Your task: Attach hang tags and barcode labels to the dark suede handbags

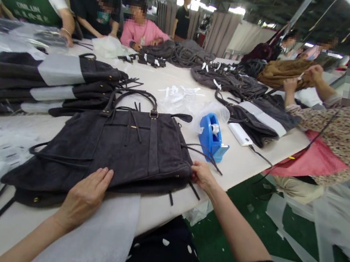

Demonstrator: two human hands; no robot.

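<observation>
On the counter [243, 165], at its near edge, the dark suede handbag [124, 149] lies flat. The left hand [85, 196] presses the bag's near side, grip spread; the right hand [202, 176] pinches its right corner. This looks like smoothing; shifting the bag calls for minding its loose straps [206, 155].

Pale table [243, 163] bearing dark bag [124, 149], tape dispenser [212, 138], white sheet [98, 237]

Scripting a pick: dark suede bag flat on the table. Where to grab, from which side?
Probably the top handles: they loop clear of the bag at its far edge, so a hand can hook under from above. The body lies flat and limp; the left hand and right hand rest on its near edge and corner.
</observation>
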